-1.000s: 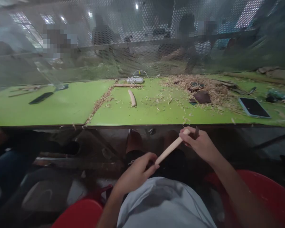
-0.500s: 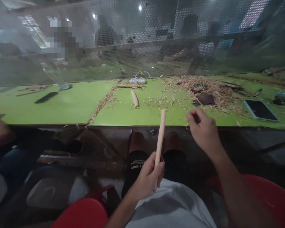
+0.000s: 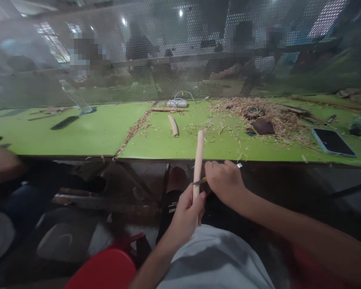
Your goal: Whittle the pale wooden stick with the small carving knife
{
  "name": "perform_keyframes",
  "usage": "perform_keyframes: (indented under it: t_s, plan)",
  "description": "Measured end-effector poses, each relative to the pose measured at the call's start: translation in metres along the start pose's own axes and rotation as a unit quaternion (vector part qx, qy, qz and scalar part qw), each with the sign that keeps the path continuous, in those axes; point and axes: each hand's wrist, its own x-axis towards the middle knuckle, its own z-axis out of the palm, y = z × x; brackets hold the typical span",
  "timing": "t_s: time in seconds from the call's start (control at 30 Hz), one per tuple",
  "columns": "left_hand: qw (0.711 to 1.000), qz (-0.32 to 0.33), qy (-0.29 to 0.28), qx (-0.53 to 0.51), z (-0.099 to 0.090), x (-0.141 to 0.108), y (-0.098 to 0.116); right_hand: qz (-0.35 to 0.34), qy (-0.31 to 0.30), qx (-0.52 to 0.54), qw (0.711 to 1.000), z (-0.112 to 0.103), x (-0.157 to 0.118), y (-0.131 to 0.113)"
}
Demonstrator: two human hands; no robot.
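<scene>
A pale, slightly curved wooden stick stands upright in my left hand, whose fingers wrap round its lower end. My right hand is closed on a knife with a yellow part near the blade. The blade lies across the stick just above my left hand. A second, shorter wooden piece lies on the green table beyond the stick.
Wood shavings heap at the back right around dark scraps. A phone lies at the right, a white cabled device by the mesh screen. Another person's arm is at the left; a red stool stands below.
My right hand has moved left and down, from above the table edge to the stick, and the knife blade now shows against the wood. The stick has shifted slightly left.
</scene>
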Motion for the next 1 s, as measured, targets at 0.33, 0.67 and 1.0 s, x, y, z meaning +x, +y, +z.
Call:
perform_keyframes:
  t_s: [0.33, 0.67, 1.0]
  plan:
    - [0.999, -0.027, 0.027, -0.017, 0.01, -0.001, 0.008, -0.008, -0.047, 0.027, 0.999, -0.001, -0.004, -0.002]
    - [1.0, -0.013, 0.022, 0.005, 0.005, 0.007, 0.004, -0.048, -0.044, 0.021, 0.998, 0.007, -0.005, -0.006]
    - [0.999, -0.003, 0.035, 0.021, 0.003, 0.012, 0.011, -0.037, -0.019, 0.045, 0.998, 0.016, 0.013, -0.005]
